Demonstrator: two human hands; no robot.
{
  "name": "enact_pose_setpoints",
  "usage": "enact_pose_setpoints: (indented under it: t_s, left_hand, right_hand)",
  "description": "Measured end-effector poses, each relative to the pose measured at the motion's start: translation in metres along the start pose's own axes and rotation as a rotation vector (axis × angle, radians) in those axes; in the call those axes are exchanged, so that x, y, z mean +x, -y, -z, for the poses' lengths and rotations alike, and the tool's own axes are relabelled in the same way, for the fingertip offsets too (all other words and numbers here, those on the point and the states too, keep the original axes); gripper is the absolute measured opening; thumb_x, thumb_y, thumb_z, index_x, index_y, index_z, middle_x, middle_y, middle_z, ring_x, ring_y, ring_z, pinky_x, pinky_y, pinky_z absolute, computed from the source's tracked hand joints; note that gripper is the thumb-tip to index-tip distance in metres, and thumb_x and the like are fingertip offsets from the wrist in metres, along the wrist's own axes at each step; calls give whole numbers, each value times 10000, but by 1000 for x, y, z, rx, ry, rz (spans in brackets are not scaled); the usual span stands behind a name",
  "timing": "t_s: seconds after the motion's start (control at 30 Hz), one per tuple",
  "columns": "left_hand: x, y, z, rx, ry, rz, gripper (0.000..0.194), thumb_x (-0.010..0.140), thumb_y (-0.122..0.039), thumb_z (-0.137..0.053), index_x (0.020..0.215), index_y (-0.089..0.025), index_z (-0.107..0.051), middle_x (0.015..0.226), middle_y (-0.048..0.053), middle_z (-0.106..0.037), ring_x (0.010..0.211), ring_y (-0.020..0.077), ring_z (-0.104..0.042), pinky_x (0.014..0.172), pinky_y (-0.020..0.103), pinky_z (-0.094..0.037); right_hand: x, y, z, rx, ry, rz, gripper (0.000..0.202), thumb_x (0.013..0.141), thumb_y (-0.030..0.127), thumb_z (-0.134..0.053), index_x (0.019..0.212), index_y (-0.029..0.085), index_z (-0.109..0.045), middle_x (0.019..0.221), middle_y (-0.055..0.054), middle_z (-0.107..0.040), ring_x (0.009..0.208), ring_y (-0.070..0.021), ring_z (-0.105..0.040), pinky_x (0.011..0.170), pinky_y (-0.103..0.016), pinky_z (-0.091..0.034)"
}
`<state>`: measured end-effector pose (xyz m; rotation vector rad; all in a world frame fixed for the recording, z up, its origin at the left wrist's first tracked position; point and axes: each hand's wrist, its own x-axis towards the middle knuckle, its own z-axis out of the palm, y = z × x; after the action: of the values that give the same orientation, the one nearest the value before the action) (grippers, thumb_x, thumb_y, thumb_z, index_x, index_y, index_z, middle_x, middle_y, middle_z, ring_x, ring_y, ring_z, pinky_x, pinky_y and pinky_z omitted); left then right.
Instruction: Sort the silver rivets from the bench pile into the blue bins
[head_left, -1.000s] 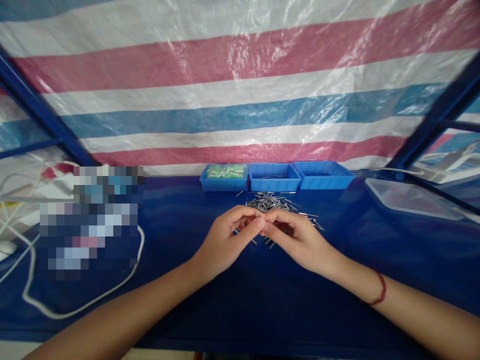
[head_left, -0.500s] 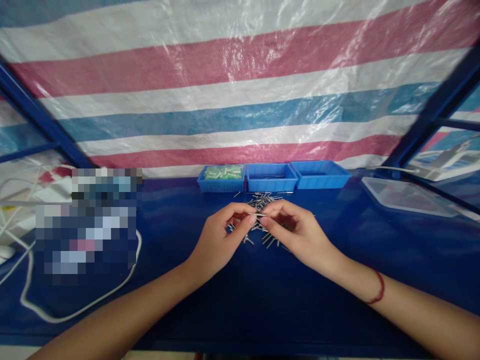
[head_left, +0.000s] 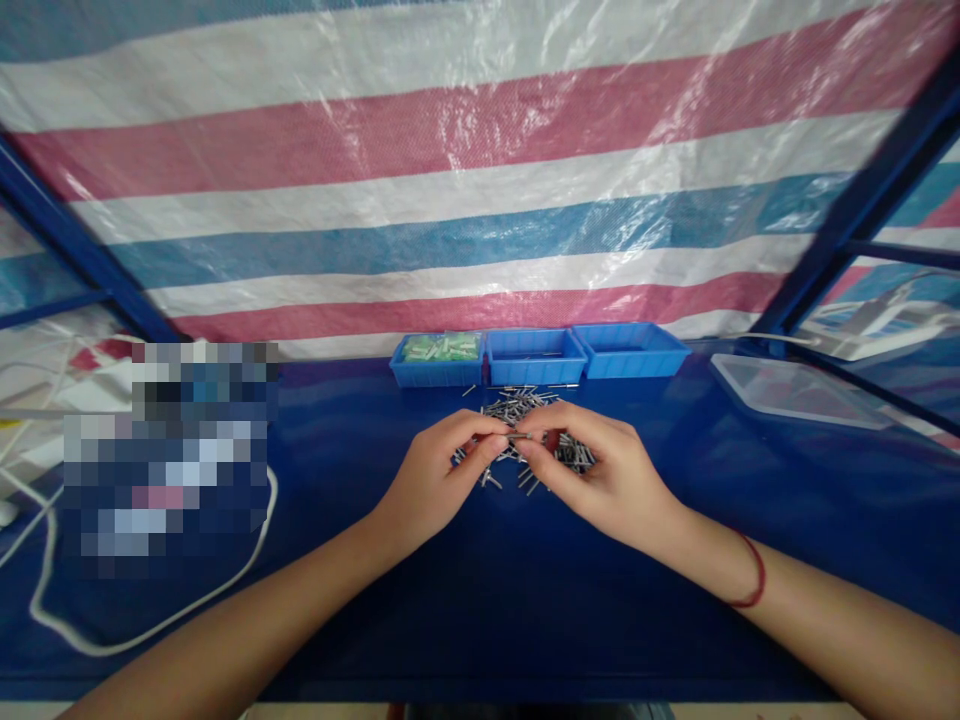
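Between the fingertips of both hands is a thin metal pin (head_left: pixel 519 436), lying roughly level. My left hand (head_left: pixel 442 468) pinches its left end with thumb and forefinger. The right end is pinched by my right hand (head_left: pixel 609 468), whose wrist wears a dark red cord. Beneath and behind the fingers lies a loose pile of metal pins (head_left: pixel 517 404) on the blue table (head_left: pixel 480 600), partly hidden by the hands.
Behind the pile stand three blue bins: the left one (head_left: pixel 439 374) holds green-and-silver packets, the middle one (head_left: pixel 536 370) a few pins, then the right one (head_left: pixel 637 364). A clear lid (head_left: pixel 802 392) lies right; a white cable (head_left: pixel 90 648) loops left.
The view has shifted slightly. Both hands still pinch a thin pin, and the right fingers have shifted a little, showing more of the pile under the right palm.
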<state>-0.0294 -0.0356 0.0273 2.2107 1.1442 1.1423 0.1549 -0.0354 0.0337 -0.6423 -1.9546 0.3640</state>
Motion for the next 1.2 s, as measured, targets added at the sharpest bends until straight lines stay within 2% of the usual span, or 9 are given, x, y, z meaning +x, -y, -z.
enact_pose_setpoints:
  t_s: [0.17,0.3,0.4,0.5,0.57,0.7,0.9,1.07,1.2]
  left_hand:
    - [1,2,0,58,-2,-12,210,918,-277,-428,1017,-186,-589,922,31,-647,838,141,-599,752,251,-462]
    - [3,12,-1,97,-70,0,277,911,-266,-447,1166,-184,-516,951,32,-642,839,135,-595,784,259,-468]
    - [6,23,4,170,-106,12,248,904,-241,-445,1122,-194,-553,966,33,-654,845,142,-604,809,281,-474]
    - [11,38,11,246,-112,18,231,886,-169,-422,1036,-191,-596,960,35,-664,871,149,-618,827,297,-477]
    - [14,47,17,297,-74,26,239,845,-98,-419,931,-183,-624,932,32,-668,882,152,-622,834,299,-475]
    - [17,60,26,424,54,77,219,769,-86,-472,841,-182,-655,872,26,-664,830,164,-618,806,300,-473]
    - [15,61,28,473,207,91,282,830,-365,-512,1003,-217,-678,969,51,-635,793,178,-610,747,308,-471]
    - [16,59,20,431,226,86,248,848,-325,-503,958,-203,-689,952,54,-633,805,170,-607,754,296,-463]
    - [17,56,17,468,169,69,186,855,-269,-497,871,-202,-669,934,37,-652,877,183,-602,804,308,-443]
  right_hand:
    - [10,-13,8,-190,58,117,47,832,182,-554,819,180,-599,743,-25,-654,691,-137,-595,663,-276,-476]
    - [30,-47,15,-371,-79,17,73,829,209,-539,809,186,-605,759,-29,-661,692,-152,-604,657,-288,-467]
    - [48,-83,21,-502,-141,-64,94,822,235,-533,844,188,-611,772,-43,-664,707,-181,-609,666,-315,-466]
    - [57,-109,22,-635,-47,-81,157,804,221,-528,939,178,-596,850,-81,-674,809,-242,-598,742,-380,-457]
    - [55,-115,20,-709,-13,-96,255,796,254,-540,1036,171,-565,926,-105,-671,895,-290,-565,780,-430,-439]
    - [38,-103,15,-683,-27,-102,357,802,302,-527,1129,160,-505,981,-120,-649,959,-311,-528,821,-458,-421]
    - [8,-70,7,-482,83,-128,387,814,286,-520,1172,151,-462,991,-111,-622,969,-279,-535,847,-452,-424]
    - [-1,-57,-1,-391,133,-134,358,816,264,-516,1158,165,-479,989,-101,-617,961,-258,-552,839,-440,-439]
    - [-3,-48,-5,-344,146,-118,292,798,203,-534,1088,169,-521,968,-95,-628,968,-250,-554,836,-419,-450]
